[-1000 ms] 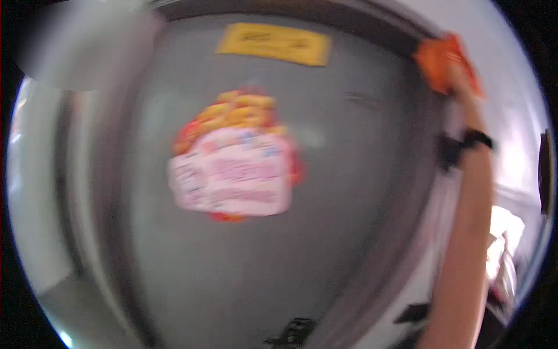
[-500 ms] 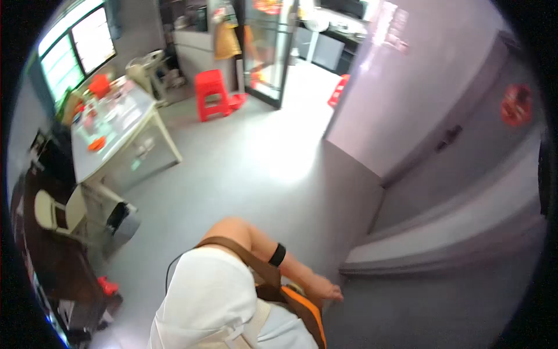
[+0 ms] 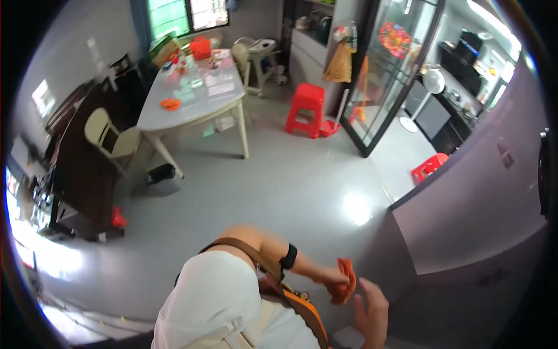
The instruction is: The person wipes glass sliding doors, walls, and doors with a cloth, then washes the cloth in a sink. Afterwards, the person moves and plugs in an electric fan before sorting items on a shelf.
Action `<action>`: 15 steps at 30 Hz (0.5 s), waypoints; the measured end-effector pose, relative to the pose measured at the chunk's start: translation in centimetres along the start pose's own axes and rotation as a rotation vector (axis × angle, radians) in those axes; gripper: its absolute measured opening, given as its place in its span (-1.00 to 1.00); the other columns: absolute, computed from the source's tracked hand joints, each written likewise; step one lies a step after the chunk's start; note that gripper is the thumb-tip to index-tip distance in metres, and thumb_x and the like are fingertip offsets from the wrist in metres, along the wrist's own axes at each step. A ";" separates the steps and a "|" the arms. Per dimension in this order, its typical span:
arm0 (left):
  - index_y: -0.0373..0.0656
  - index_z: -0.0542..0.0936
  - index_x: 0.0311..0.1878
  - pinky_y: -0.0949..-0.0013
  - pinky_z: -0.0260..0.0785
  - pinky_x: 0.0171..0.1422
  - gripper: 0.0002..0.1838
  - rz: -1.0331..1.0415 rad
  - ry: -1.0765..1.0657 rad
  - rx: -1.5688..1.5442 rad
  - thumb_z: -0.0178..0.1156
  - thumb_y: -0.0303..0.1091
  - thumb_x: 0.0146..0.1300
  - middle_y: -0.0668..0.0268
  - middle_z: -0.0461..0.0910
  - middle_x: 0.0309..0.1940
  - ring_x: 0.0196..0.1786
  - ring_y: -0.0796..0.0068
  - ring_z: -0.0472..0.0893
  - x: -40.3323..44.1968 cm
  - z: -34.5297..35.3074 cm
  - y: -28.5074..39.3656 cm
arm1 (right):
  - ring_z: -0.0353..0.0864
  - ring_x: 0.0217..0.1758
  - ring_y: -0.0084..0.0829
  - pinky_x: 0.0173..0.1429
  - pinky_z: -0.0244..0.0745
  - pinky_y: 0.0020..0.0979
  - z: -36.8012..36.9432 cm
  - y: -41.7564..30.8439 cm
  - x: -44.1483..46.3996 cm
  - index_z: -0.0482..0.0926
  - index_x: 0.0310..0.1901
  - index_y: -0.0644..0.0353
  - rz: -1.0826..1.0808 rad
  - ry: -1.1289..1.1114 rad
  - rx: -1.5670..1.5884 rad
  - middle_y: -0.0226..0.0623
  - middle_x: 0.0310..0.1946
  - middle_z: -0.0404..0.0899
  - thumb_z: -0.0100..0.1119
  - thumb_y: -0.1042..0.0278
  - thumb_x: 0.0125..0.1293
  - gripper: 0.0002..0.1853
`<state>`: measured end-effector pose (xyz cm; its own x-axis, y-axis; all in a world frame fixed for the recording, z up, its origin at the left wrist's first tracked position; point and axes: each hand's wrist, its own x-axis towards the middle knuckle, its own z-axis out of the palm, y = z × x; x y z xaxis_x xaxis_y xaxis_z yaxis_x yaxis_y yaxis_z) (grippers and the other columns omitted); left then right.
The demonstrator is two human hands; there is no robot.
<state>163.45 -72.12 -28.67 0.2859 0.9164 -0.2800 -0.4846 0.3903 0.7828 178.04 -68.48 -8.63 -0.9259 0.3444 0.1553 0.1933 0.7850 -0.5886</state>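
My left hand (image 3: 336, 279) is closed around a crumpled orange-red cloth (image 3: 344, 284), which sticks out past the fingers. Just to its right, my right hand (image 3: 373, 311) is raised with thumb and fingers apart, holding nothing and not touching the cloth. A black band (image 3: 289, 256) circles my left forearm. Below that arm hangs a brown bag with orange trim (image 3: 302, 305), its brown strap (image 3: 247, 247) running over my shoulder across a white shirt (image 3: 212, 291).
A white table (image 3: 200, 110) with an orange cloth-like item (image 3: 170, 104) and clutter stands ahead left. Around it are a cream chair (image 3: 116, 136) and a bin (image 3: 164, 179). A red stool (image 3: 306, 109) stands near a glass door (image 3: 389, 75). A wall (image 3: 471, 203) rises on the right.
The view has swung left, so the room appears shifted rightward. The orange-red cloth now shows in my left hand, where it was not visible before. My right hand has come into view.
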 end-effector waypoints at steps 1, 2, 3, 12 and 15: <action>-0.26 0.56 -0.30 0.28 0.48 -0.33 -0.73 -0.020 -0.077 0.175 -0.09 -0.33 0.16 0.13 0.60 -0.51 -0.43 0.28 0.63 -1.7 -1.0 4.3 | 0.54 0.06 -0.33 0.15 0.42 -0.37 -1.1 0.2 3.1 0.45 0.13 0.30 -0.094 -0.201 0.247 -0.13 0.01 0.56 0.05 0.43 0.28 -0.62; -0.25 0.56 -0.29 0.29 0.47 -0.34 -0.74 0.007 -0.050 0.190 -0.08 -0.32 0.16 0.14 0.60 -0.51 -0.42 0.29 0.63 -1.7 -2.3 5.8 | 0.49 0.11 -0.40 0.17 0.40 -0.43 -1.8 0.6 6.5 0.39 0.19 0.32 -0.191 -0.392 0.492 -0.18 0.06 0.53 0.01 0.44 0.33 -0.60; -0.25 0.56 -0.29 0.30 0.47 -0.34 -0.74 0.039 0.025 0.182 -0.07 -0.32 0.16 0.15 0.60 -0.50 -0.42 0.30 0.62 -1.8 -3.5 6.1 | 0.49 0.12 -0.40 0.18 0.39 -0.41 -1.6 0.6 9.8 0.38 0.19 0.34 -0.292 -0.547 0.575 -0.14 0.07 0.53 0.01 0.41 0.34 -0.60; -0.20 0.56 -0.24 0.37 0.42 -0.37 -0.79 0.258 0.627 -0.017 0.02 -0.30 0.18 0.24 0.59 -0.43 -0.40 0.40 0.59 -0.2 -15.1 7.1 | 0.57 0.01 -0.37 0.11 0.44 -0.45 5.9 -7.0 25.7 0.30 0.25 0.32 -0.557 -1.505 0.559 -0.13 -0.01 0.55 0.07 0.37 0.29 -0.50; -0.18 0.56 -0.22 0.39 0.40 -0.38 -0.80 0.326 0.780 -0.045 0.06 -0.30 0.19 0.27 0.58 -0.41 -0.39 0.44 0.58 0.0 -20.1 9.1 | 0.58 0.00 -0.31 0.05 0.49 -0.43 9.8 -5.8 31.1 0.37 0.20 0.25 -0.856 -1.393 0.366 -0.12 -0.05 0.57 0.11 0.33 0.24 -0.51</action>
<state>142.46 -66.79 -32.75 -0.5185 0.7755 -0.3601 -0.4809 0.0838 0.8728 144.97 -67.35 -8.20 -0.3174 -0.9365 -0.1493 -0.3801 0.2699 -0.8847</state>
